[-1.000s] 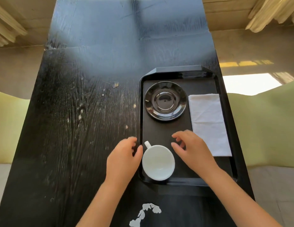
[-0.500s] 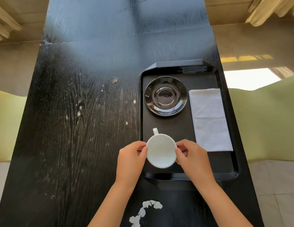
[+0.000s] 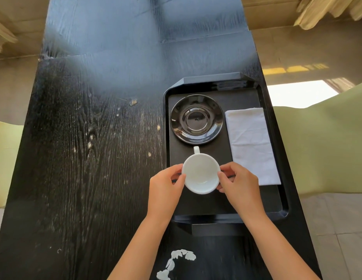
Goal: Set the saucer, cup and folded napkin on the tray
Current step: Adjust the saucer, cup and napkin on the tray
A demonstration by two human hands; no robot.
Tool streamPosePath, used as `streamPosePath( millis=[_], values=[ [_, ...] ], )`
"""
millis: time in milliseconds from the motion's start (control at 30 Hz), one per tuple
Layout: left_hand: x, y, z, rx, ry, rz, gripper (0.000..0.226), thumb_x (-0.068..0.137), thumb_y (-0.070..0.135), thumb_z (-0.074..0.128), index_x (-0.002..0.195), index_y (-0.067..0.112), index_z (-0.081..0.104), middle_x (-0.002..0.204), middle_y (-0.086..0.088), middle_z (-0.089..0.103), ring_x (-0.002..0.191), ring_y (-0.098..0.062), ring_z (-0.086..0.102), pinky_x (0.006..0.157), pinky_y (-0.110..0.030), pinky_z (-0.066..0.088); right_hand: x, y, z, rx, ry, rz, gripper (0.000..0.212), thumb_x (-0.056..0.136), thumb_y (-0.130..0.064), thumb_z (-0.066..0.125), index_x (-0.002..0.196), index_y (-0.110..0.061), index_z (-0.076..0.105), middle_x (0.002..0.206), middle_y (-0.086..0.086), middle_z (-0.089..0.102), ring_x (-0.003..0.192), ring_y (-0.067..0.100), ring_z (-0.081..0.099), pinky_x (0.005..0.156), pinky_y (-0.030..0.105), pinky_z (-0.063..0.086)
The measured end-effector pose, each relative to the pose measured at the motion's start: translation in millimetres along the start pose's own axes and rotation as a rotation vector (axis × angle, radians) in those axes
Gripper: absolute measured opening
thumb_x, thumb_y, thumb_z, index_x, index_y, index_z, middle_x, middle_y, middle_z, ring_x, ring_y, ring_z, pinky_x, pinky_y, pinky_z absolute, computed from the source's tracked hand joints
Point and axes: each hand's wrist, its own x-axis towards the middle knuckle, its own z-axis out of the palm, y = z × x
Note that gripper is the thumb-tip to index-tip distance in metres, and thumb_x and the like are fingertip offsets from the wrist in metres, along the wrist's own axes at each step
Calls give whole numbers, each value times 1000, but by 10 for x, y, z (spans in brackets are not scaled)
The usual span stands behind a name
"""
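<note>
A black tray (image 3: 277,199) lies at the right side of a dark wooden table. On it, toward the far end, rests a glossy black saucer (image 3: 197,119), empty. A folded white napkin (image 3: 251,144) lies along the tray's right side. An empty white cup (image 3: 200,173) is over the tray just nearer than the saucer, its handle pointing away toward the saucer. My left hand (image 3: 166,187) grips the cup's left side and my right hand (image 3: 237,183) grips its right side. Whether the cup touches the tray floor I cannot tell.
The black table (image 3: 91,158) stretches far to the left of the tray, scuffed with pale marks. A white leaf-shaped mark (image 3: 177,261) sits near the front edge. Pale green seats (image 3: 325,142) flank the table on both sides.
Both hands closed on the cup's sides and carried it away from the tray's near edge toward the saucer; its handle turned from far-left to straight away from me.
</note>
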Motion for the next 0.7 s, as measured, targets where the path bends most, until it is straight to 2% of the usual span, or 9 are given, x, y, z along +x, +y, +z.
streamPosePath(
  millis=[133,267,367,533,633,700],
  values=[
    [55,10,20,11,12,24,27,86,18,63,112,22,67,101,10,69,84,3,60,71,2,42,37,-8,0,-1,4,4,6,86,-17,63,92,-17,63,86,4,67,74,15,66,63,27,59],
    [86,5,33,-2,10,33,28,86,15,63,113,20,66,103,7,70,87,1,62,74,-3,45,60,-22,-5,4,5,10,6,86,-18,64,92,-18,63,86,1,66,74,15,66,65,26,58],
    [100,2,35,5,2,33,28,86,16,62,114,20,66,106,5,70,91,-3,62,78,-5,43,71,-30,-11,-7,7,7,6,86,-19,64,92,-18,62,84,1,65,72,14,66,68,32,60],
    [133,31,-33,87,-24,63,27,89,19,58,116,18,63,107,2,68,86,-2,60,73,-9,44,72,-4,-118,-54,-6,-6,16,87,-26,60,102,-19,63,94,1,67,78,14,64,74,35,58],
    [216,166,-93,208,68,241,30,89,18,57,118,12,61,107,-3,68,89,-10,61,77,-19,47,42,92,-310,-161,74,-82,22,88,-23,58,109,-17,62,104,2,66,88,16,61,75,29,52],
    [336,336,-49,309,96,456,33,89,23,56,120,11,59,113,-6,67,100,-17,62,85,-25,47,39,236,-439,-357,162,-218,31,84,-18,64,115,-12,62,116,8,64,107,26,59,84,35,49]
  ],
)
